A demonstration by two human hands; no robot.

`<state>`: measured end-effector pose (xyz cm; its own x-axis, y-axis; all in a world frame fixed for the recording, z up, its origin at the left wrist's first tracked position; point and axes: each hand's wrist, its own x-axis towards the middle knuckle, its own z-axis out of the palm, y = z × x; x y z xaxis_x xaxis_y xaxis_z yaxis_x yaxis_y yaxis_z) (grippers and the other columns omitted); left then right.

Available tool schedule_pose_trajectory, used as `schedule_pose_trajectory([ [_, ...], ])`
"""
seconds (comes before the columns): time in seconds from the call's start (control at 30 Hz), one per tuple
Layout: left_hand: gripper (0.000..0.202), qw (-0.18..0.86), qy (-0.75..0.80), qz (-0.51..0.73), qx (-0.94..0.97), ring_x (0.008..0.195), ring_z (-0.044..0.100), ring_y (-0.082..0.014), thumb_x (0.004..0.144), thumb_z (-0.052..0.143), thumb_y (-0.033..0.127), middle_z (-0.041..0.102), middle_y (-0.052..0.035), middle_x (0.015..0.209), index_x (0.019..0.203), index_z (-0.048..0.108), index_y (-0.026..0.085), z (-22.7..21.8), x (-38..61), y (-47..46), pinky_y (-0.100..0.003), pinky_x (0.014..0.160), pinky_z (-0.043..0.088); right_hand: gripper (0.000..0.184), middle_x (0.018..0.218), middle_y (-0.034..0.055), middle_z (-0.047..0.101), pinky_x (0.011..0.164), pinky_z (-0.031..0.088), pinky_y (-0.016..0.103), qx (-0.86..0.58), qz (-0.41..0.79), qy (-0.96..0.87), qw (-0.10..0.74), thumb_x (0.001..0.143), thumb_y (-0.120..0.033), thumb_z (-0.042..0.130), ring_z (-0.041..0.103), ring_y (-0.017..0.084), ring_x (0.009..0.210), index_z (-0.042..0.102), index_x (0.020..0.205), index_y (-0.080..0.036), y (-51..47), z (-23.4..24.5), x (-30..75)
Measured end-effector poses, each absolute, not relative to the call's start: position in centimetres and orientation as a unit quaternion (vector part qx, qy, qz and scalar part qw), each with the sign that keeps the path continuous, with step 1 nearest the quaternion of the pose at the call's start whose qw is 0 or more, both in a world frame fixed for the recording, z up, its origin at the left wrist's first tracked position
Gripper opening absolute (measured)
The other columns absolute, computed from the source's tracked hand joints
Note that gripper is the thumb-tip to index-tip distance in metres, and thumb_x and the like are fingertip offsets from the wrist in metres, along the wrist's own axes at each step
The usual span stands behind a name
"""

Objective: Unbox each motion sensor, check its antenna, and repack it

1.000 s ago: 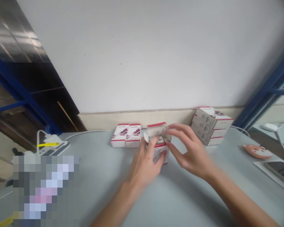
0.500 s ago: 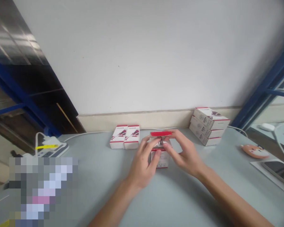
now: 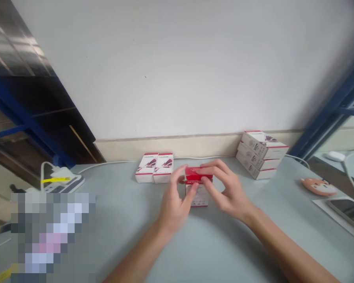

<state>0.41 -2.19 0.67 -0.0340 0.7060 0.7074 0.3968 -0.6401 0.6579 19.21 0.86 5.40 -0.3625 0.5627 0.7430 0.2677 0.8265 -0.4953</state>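
Observation:
A small white box with a red top (image 3: 197, 188) stands upright on the grey table (image 3: 212, 243), in the middle. My left hand (image 3: 174, 200) holds its left side, fingers curled round it. My right hand (image 3: 224, 188) grips its right side, with fingertips pressing on the red lid flap, which lies shut. Two like boxes (image 3: 155, 173) lie side by side just behind and to the left.
A stack of three white and red boxes (image 3: 261, 155) stands at the back right by the wall. A power strip with plugs (image 3: 60, 179) lies left. A round orange pad (image 3: 318, 186), a phone (image 3: 346, 212) and cables sit right. A blurred patch covers the lower left.
The box's lid flap stood open with my right fingers at it; it is now folded down shut. Both hands have closed in around the box.

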Motion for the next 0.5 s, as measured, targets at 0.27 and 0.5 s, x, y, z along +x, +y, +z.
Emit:
schedule_pose_trajectory([
  [0.27,0.03,0.058,0.403,0.568,0.715,0.136,0.061,-0.0241,0.107,0.057,0.027,0.061,-0.011,0.145,0.136,0.058,0.029,0.0,-0.5,-1.5,-0.042,0.11,0.054,0.02,0.123,0.0117,0.065,0.084,0.061,0.041,-0.236,0.094,-0.816,0.519,0.1,-0.016,0.062,0.07,0.023,0.101,0.069,0.115,-0.026,1.2,3.6,18.9],
  [0.5,0.024,0.048,0.409,0.576,0.706,0.131,0.065,-0.0241,0.107,0.057,0.033,0.066,-0.0109,0.138,0.129,0.063,0.027,-0.2,-0.3,-1.2,-0.041,0.106,0.055,0.029,0.119,0.0107,0.069,0.098,0.06,0.048,-0.221,0.023,-0.774,0.593,0.098,-0.01,0.06,0.07,0.027,0.117,0.067,0.118,-0.029,1.7,1.8,17.4],
])
